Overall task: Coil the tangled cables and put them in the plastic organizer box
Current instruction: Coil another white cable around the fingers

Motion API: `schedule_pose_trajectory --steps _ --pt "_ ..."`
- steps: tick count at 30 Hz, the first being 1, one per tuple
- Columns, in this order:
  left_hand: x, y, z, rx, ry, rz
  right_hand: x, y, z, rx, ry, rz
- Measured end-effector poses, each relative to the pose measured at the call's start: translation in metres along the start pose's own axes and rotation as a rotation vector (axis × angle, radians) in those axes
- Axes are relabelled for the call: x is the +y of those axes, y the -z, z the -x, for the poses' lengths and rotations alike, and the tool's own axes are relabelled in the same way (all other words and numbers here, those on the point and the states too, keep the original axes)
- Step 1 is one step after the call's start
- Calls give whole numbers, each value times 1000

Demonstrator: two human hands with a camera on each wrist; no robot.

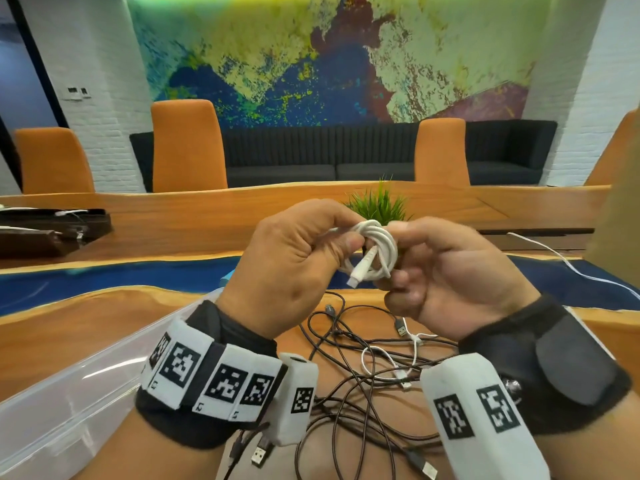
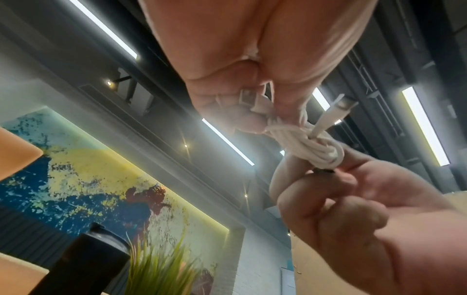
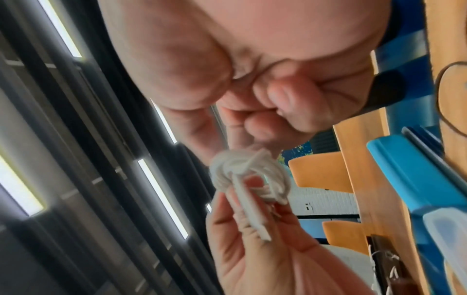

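A small white cable coil (image 1: 375, 247) hangs in the air between both hands above the table. My left hand (image 1: 294, 261) pinches its left side, thumb on top. My right hand (image 1: 446, 271) pinches its right side. A white plug end (image 1: 360, 271) sticks down out of the coil. The coil (image 2: 310, 143) shows knotted in the left wrist view, and the coil (image 3: 242, 175) is blurred in the right wrist view. Below the hands lies a tangle of dark cables (image 1: 349, 382) with a thin white cable (image 1: 391, 362). The clear plastic organizer box (image 1: 59, 403) sits at the lower left.
A small green plant (image 1: 379, 202) stands behind the hands. A dark case (image 1: 52, 230) lies at the far left of the table. Another white cable (image 1: 568, 261) trails across the right side. Orange chairs (image 1: 187, 147) line the far edge. A blue lid (image 3: 404, 173) lies near the box.
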State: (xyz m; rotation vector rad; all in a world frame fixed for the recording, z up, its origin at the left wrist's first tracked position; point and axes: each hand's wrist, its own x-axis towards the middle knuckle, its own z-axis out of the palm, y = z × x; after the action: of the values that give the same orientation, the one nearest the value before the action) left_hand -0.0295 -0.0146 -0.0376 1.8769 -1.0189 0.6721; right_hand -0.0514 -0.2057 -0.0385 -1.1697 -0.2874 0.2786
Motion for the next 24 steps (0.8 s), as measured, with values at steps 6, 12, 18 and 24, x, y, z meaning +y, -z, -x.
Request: schedule_pose_trajectory --steps 6,12,18,24 --pt "4 -1 -1 37 -60 -98 4 -11 5 -48 75 101" --pt "1 -1 0 27 -14 -174 -1 -11 5 81 112 405" --pt "-4 12 -4 99 155 30 -14 -10 13 299 376 629" --pt "1 -2 -1 77 148 2 -10 -14 13 318 448 847"
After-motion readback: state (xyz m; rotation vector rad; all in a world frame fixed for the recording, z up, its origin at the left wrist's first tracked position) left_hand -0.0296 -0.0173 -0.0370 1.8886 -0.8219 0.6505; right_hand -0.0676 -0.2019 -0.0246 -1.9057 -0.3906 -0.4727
